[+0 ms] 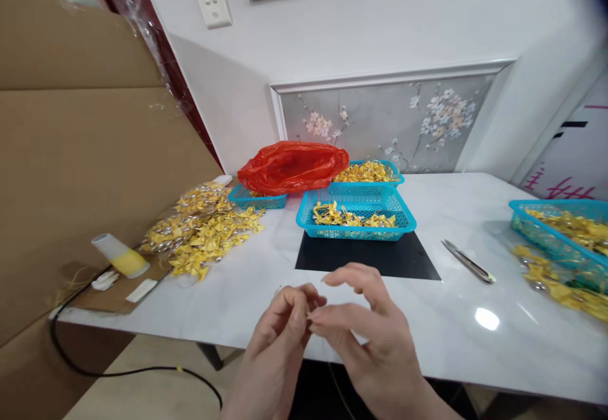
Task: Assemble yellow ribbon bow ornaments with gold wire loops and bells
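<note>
My left hand (280, 331) is closed in a pinch over the front edge of the table, its fingers hiding whatever small thing is in them. Against its fingertips, the thumb and forefinger of my right hand (380, 337) are pinched together, while its other fingers are lifted. A thin pale cord (336, 383) hangs from between the two hands, down over my dark clothing. Beyond the hands, a blue plastic basket (356, 235) holds several yellow ribbon pieces with silvery beads (332, 215). It stands on a black mat (370, 258).
Yellow beaded ribbon pieces (204, 236) are heaped at the left, near a cardboard sheet (85, 173). A red plastic bag (289, 166) lies over a rear basket. To the right are thread snips (468, 261) and another blue basket (532, 223). A black cable (137, 370) hangs at the left.
</note>
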The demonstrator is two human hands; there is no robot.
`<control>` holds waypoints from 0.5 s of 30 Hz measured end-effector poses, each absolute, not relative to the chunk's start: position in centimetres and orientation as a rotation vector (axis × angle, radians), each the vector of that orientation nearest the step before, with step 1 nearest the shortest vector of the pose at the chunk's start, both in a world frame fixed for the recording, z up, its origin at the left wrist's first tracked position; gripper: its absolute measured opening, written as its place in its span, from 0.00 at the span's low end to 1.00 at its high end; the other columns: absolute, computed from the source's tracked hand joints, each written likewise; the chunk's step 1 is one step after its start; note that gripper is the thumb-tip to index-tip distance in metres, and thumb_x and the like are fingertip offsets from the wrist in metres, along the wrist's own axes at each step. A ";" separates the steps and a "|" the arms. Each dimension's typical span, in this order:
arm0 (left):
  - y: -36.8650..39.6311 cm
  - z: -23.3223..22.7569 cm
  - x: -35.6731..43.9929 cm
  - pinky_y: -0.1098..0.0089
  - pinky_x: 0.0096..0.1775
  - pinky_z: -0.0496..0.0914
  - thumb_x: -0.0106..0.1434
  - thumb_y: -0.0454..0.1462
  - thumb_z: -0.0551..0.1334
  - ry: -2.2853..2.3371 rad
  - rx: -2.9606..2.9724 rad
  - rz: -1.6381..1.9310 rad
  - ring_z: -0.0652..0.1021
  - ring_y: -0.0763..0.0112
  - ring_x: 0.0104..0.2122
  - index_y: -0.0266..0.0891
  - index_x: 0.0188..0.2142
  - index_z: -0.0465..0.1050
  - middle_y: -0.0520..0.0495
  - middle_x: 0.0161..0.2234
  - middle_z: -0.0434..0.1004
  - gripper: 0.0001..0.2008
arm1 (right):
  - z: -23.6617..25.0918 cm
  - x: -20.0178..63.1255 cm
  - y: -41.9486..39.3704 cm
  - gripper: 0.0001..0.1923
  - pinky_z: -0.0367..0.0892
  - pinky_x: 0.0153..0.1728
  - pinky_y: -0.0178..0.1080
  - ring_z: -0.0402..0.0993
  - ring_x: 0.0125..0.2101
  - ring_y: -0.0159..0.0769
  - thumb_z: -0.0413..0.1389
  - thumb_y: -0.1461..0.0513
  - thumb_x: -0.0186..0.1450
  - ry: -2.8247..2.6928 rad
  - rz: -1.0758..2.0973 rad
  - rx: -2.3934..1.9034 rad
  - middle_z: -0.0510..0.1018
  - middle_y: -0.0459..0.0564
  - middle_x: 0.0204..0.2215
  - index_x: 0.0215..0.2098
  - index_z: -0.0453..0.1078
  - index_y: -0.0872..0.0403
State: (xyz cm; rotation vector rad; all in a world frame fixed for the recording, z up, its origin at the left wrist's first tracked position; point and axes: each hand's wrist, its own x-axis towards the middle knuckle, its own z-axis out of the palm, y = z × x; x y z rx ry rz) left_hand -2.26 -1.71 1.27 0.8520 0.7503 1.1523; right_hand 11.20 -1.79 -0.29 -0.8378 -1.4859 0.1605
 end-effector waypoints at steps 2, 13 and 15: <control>-1.8 1.4 -2.1 0.69 0.46 0.69 0.64 0.39 0.66 0.696 0.881 1.149 0.73 0.71 0.35 0.40 0.27 0.71 0.49 0.42 0.73 0.10 | 0.1 11.7 -1.7 0.07 0.71 0.42 0.40 0.76 0.43 0.38 0.60 0.67 0.63 -1.376 0.494 -0.876 0.78 0.49 0.41 0.30 0.77 0.49; -1.4 2.2 -4.1 0.84 0.25 0.68 0.56 0.29 0.72 0.572 0.599 1.252 0.67 0.84 0.23 0.36 0.27 0.71 0.56 0.27 0.63 0.10 | -0.1 16.0 0.6 0.07 0.71 0.32 0.35 0.77 0.28 0.34 0.53 0.62 0.68 -1.212 0.052 -1.160 0.78 0.46 0.26 0.32 0.70 0.52; -1.5 2.6 -4.6 0.84 0.24 0.68 0.55 0.28 0.72 0.627 0.593 1.272 0.67 0.84 0.22 0.36 0.27 0.71 0.56 0.27 0.63 0.11 | -0.1 17.2 1.0 0.06 0.71 0.32 0.36 0.77 0.29 0.35 0.54 0.61 0.67 -1.181 -0.037 -1.205 0.79 0.46 0.27 0.32 0.71 0.52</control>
